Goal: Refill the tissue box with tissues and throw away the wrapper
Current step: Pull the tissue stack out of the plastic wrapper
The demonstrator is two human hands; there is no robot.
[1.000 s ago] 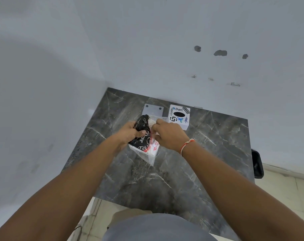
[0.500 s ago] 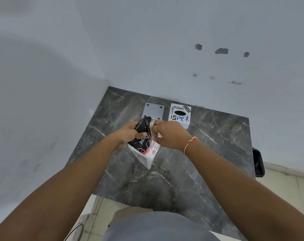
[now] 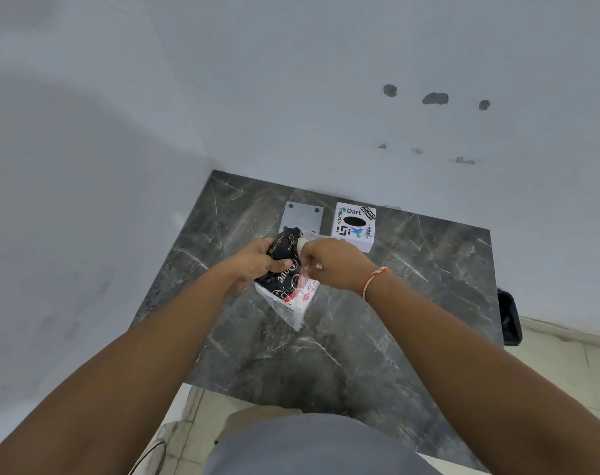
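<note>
A tissue pack (image 3: 286, 281) in a black, red and clear plastic wrapper hangs above the dark marble table (image 3: 411, 293). My left hand (image 3: 257, 258) grips the pack's black upper side. My right hand (image 3: 333, 264) pinches the clear wrapper and a bit of white tissue at the pack's top. Behind the hands stands the white tissue box (image 3: 355, 226) with stickers and a dark oval slot on top. A flat grey plate (image 3: 302, 217) with holes lies just left of the box.
White walls close in the table at the back and the left. A black bin (image 3: 509, 318) stands on the tiled floor past the table's right edge. My grey-clad lap is at the bottom.
Both hands have lifted the pack slightly up and away from me, nearer the box. The clear wrapper's lower end now hangs looser below the pack.
</note>
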